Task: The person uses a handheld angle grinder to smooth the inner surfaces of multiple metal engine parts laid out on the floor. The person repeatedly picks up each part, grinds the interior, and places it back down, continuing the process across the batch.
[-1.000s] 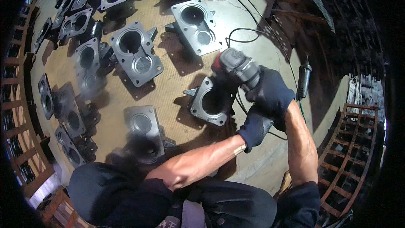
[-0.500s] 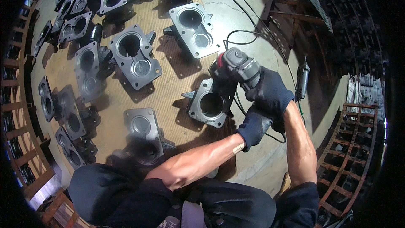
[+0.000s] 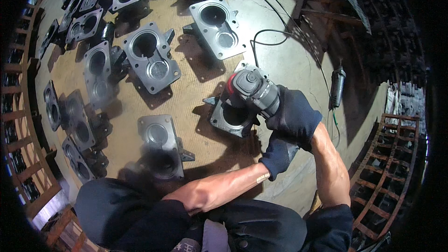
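- Head view shows a big board on the floor with many grey metal parts lying flat on it.
- One metal part sits at the board's right edge, much where it sat a second ago.
- A grinder presses on top of it, having hardly moved, so the same part is still being worked.
- Right hand, in a dark glove, is closed around the grinder.
- Left hand, gloved too, curls just below, gripping its back end.
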The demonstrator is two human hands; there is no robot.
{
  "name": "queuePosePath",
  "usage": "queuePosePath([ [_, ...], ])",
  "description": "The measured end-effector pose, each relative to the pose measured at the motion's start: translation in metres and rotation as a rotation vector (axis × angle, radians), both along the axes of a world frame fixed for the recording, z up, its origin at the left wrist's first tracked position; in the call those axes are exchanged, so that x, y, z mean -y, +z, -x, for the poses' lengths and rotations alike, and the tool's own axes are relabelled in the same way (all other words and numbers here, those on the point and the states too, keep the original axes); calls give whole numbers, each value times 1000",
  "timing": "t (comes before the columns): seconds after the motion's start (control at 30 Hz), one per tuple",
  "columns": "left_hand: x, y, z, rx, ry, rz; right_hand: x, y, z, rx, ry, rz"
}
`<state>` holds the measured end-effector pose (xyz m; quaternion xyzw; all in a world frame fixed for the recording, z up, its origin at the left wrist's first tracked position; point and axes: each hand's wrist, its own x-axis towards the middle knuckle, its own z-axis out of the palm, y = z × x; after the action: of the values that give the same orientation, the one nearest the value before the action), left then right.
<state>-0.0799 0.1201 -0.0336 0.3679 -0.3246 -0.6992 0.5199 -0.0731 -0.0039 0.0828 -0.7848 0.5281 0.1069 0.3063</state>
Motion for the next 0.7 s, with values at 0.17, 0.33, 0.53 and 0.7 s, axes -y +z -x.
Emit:
queuePosePath([
  [0.17, 7, 9, -6, 1, -96, 25, 4, -5, 10, 65, -172, -11],
  [0.33, -7, -26, 17, -584, 70, -230, 0, 6, -10, -19, -13, -47],
  [0.53, 22, 28, -23, -222, -116, -115, 14, -4, 8, 42, -185, -6],
  [0.7, 1, 23, -6, -471, 51, -243, -5, 0, -2, 26, -26, -80],
])
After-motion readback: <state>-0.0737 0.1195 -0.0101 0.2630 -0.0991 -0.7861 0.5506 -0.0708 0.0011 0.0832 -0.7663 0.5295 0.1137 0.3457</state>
